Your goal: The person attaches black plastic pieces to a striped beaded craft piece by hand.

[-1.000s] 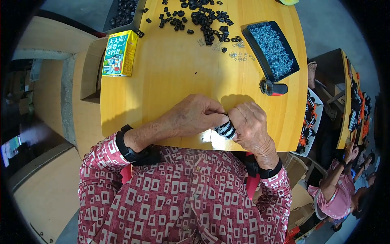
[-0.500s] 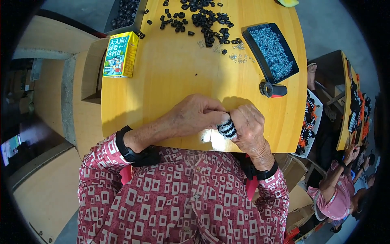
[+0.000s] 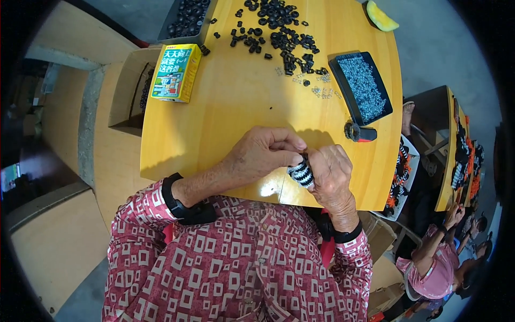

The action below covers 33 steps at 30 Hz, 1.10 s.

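A small black-and-white striped cloth piece [image 3: 301, 174] is held over the near edge of the table. My right hand [image 3: 331, 170] is closed round its right side, fingers curled over the top. My left hand [image 3: 264, 153] comes in from the left, its thumb tip against the upper end of the cloth and the index finger bent just above. Whether something small sits between the fingertips is hidden. To the right, near the hands, a black and red tool with a dark round end [image 3: 360, 132] lies on the wooden table [image 3: 225, 107].
A black tray [image 3: 363, 88] holds many small clear pieces. Black plastic parts [image 3: 289, 45] lie scattered at the back, beside a dark bin [image 3: 188, 21] and a yellow-green carton [image 3: 174, 72]. A melon rind [image 3: 381, 17] is at the far right corner. Right of the table, a white box [image 3: 401, 180] holds striped and orange items; a co-worker [image 3: 432, 263] sits beyond.
My view has shifted slightly, so the table things sit lower and the carton further right. My left fingertips have spread a little at the cloth's upper end; my right hand keeps its hold.
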Each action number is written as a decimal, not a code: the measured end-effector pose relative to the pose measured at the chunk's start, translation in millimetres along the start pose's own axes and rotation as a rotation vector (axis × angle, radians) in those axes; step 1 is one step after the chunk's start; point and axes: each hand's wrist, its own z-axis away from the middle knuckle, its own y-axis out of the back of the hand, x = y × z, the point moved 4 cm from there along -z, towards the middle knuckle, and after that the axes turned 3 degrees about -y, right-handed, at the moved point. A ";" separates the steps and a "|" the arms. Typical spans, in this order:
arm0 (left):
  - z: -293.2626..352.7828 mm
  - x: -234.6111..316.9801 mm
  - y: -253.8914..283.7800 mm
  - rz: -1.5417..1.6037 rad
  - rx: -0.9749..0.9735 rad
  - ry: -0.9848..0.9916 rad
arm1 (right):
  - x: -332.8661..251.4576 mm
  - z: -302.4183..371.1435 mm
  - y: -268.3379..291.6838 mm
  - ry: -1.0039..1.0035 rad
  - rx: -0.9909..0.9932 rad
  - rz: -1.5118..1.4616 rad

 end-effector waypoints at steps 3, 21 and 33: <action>3.6 4.0 3.1 0.032 0.042 -0.035 | -1.8 -5.3 -0.7 0.011 -0.007 0.016; 11.0 1.3 9.2 0.139 0.082 -0.028 | -2.7 -16.2 -0.1 -0.031 -0.094 0.022; 5.0 1.3 5.2 0.162 0.042 0.010 | -0.2 -9.3 -2.6 0.064 -0.032 0.014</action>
